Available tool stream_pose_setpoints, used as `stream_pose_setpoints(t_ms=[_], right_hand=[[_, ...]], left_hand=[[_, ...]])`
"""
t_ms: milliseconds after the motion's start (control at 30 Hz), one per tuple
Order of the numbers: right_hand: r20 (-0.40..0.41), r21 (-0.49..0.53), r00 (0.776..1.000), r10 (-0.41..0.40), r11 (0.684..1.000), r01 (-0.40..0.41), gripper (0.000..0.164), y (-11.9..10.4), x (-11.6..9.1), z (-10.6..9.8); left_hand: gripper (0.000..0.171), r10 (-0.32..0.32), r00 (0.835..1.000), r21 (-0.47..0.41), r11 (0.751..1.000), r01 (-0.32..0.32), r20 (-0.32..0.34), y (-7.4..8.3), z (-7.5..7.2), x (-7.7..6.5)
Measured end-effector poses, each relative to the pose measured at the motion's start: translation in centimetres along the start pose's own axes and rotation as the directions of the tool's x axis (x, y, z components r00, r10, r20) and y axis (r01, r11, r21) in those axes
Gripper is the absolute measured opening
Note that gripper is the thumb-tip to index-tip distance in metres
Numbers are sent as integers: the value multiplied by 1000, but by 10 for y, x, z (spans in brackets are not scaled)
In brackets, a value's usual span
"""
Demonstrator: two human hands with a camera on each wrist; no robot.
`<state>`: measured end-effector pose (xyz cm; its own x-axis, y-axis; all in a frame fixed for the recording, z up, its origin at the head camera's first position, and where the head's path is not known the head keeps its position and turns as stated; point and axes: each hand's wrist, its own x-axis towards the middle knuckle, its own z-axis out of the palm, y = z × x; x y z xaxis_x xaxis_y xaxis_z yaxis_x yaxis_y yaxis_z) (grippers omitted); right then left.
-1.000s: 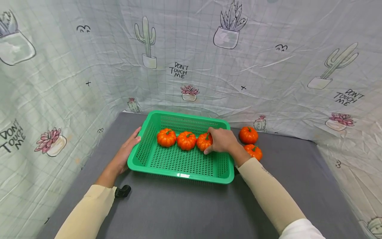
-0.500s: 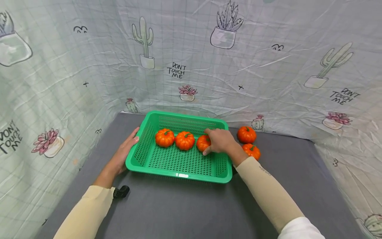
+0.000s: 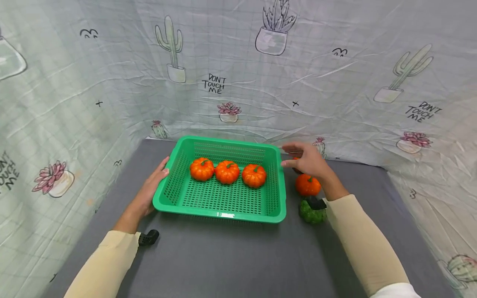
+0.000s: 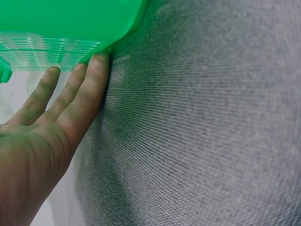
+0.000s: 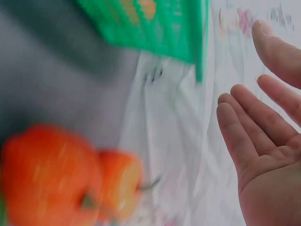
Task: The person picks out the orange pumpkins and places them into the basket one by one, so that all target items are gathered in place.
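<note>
A green perforated basket (image 3: 225,216) stands on the grey surface with three small orange pumpkins (image 3: 227,172) in a row inside. Against its left side rests my left hand (image 3: 148,191); in the left wrist view the fingers (image 4: 80,101) lie straight along the basket wall. My right hand (image 3: 308,159) is in the air just beyond the basket's right rim, fingers spread and holding nothing. Under it an orange pumpkin (image 3: 296,169) is mostly hidden, with another orange pumpkin (image 3: 308,185) nearer me. Both show blurred in the right wrist view.
A green pumpkin (image 3: 312,212) sits right of the basket, partly behind the right wrist's black strap mount (image 3: 316,202). A printed cloth (image 3: 253,95) hangs as a wall behind and at both sides of the grey table (image 3: 223,260).
My right hand has let go of the third orange pumpkin, which stays in the basket, and has moved right over the rim. The green pumpkin has come into view. My left hand stays.
</note>
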<state>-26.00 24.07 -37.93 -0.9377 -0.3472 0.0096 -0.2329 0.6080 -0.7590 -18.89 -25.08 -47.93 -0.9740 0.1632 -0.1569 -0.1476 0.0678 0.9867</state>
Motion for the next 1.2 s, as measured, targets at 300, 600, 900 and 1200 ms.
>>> stream_pose_setpoints(t_ms=[300,600,900,1200], right_hand=[[-51,14,991,121,993,-121,66,54,-30,-36],[82,50,977,196,978,-200,80,99,-47,-40],[87,-14,983,161,987,-161,73,112,-56,-27],[34,-70,985,167,984,-164,71,119,-58,-21]], left_hand=[[62,-4,1000,-30,1000,4,-1,0,-2,-1],[63,10,1000,-28,1000,-9,16,2,-1,-1],[61,12,1000,-25,1000,-12,12,0,-1,-1],[61,10,1000,-19,1000,-10,8,-1,-1,0]])
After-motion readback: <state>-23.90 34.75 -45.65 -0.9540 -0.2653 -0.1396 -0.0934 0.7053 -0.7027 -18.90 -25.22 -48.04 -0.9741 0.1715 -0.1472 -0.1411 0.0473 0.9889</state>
